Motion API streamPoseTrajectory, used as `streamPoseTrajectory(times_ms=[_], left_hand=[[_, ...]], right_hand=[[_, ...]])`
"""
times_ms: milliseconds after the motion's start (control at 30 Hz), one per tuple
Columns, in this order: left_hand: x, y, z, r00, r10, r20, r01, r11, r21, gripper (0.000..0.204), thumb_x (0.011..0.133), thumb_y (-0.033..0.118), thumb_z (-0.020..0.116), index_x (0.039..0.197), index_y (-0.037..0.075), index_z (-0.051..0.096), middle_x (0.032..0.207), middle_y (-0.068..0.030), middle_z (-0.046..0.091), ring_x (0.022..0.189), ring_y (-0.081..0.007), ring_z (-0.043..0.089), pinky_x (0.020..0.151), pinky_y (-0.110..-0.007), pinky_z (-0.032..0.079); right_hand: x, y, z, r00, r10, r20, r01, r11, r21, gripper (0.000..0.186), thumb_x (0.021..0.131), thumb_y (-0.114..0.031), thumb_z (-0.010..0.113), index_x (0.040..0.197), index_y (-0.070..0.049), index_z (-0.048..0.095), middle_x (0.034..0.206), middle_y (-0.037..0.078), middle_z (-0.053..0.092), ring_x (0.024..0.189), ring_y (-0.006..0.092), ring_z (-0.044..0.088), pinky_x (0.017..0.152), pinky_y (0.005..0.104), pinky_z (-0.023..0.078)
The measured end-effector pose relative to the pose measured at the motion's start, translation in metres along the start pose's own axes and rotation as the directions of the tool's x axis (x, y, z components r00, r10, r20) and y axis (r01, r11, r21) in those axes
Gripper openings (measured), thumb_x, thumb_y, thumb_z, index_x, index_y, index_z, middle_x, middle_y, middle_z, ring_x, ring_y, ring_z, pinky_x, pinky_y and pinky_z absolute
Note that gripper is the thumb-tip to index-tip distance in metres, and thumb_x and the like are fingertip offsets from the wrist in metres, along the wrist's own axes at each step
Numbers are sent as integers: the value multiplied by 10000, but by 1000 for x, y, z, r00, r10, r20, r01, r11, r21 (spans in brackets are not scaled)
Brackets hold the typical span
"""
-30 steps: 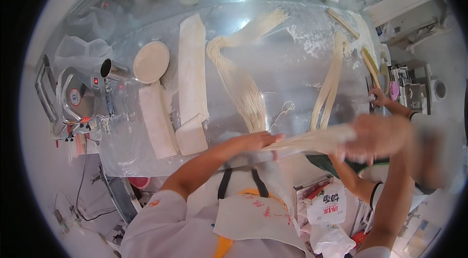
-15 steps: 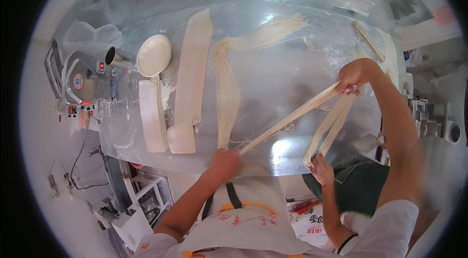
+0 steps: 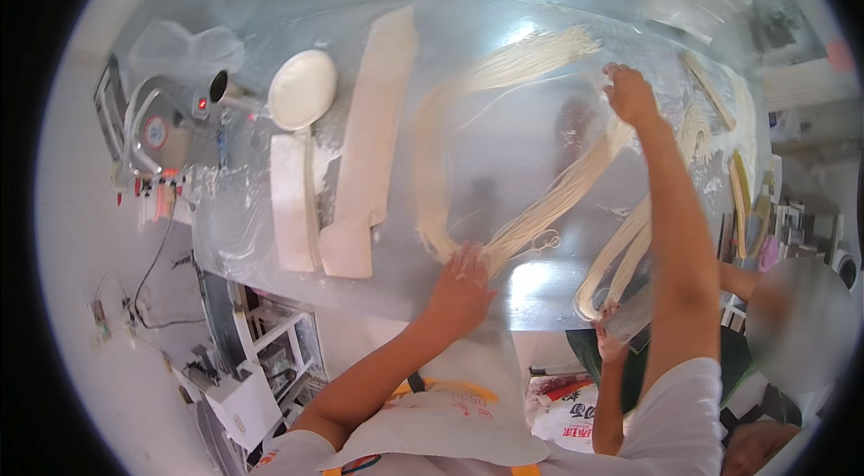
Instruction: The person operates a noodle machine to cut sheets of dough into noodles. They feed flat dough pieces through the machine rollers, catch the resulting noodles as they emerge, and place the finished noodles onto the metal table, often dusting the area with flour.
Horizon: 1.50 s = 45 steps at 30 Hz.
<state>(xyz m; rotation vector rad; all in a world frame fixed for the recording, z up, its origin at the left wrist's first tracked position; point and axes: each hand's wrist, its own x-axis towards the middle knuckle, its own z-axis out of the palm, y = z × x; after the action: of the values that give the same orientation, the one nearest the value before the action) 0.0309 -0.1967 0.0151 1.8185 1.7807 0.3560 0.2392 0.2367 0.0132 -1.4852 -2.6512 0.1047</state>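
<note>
My left hand (image 3: 463, 282) rests with loosely extended fingers on noodle strands near the front of the floury steel table (image 3: 234, 224). My right hand (image 3: 630, 94) is farther back, fingers apart and slightly curled, just beyond the end of a long noodle bundle (image 3: 562, 193) that runs diagonally between my hands. Another bundle (image 3: 504, 62) bends from the back down to my left hand. Left of these lie a long dough sheet (image 3: 373, 107) and shorter stacked strips (image 3: 292, 197), below a round pale dish (image 3: 302, 89).
A co-worker's hand (image 3: 612, 345) touches looped noodles (image 3: 630, 242) at the right, beside a flat metal tool (image 3: 630, 318). A machine (image 3: 162, 130) and steel cup (image 3: 225, 89) stand at the left. Wooden sticks (image 3: 706, 89) lie at the back right.
My right hand has moved up and away, releasing the stretched bundle, which now lies on the table. My left hand has moved slightly right and loosened its fingers on the strands.
</note>
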Motion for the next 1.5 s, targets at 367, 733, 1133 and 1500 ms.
streamPoseTrajectory(times_ms=[367,733,1133,1500], left_hand=[[-273,-189,-88,751,-565,343,660,672,-336,349,957,332,632,1035,4,721,1059,-199,732,1033,-370,684,914,-438,536],[-365,-334,-133,820,-532,210,558,663,-499,363,956,316,668,1115,-7,723,1002,-154,764,952,-267,738,874,-366,565],[-200,-283,-211,821,-424,382,519,277,-808,542,994,454,650,1276,-8,624,1227,-119,697,1140,-245,669,1001,-371,505],[-132,-268,-259,811,-61,582,577,-84,-812,465,983,123,689,1383,-70,552,1320,-154,652,1183,-246,663,1028,-403,540]], right_hand=[[-200,-459,52,950,76,302,-293,548,783,219,942,-208,683,1010,-9,746,924,181,742,878,351,704,821,404,541],[-227,-535,152,781,572,251,-610,612,504,550,703,-405,895,936,38,668,892,159,710,812,272,693,753,396,542],[-220,-553,23,714,86,695,-516,-605,606,272,904,-36,764,1115,40,608,945,71,692,801,139,694,710,256,579],[-264,-550,1,727,-107,679,-563,-660,498,144,968,-113,717,1056,0,705,889,41,721,710,124,674,640,264,555]])
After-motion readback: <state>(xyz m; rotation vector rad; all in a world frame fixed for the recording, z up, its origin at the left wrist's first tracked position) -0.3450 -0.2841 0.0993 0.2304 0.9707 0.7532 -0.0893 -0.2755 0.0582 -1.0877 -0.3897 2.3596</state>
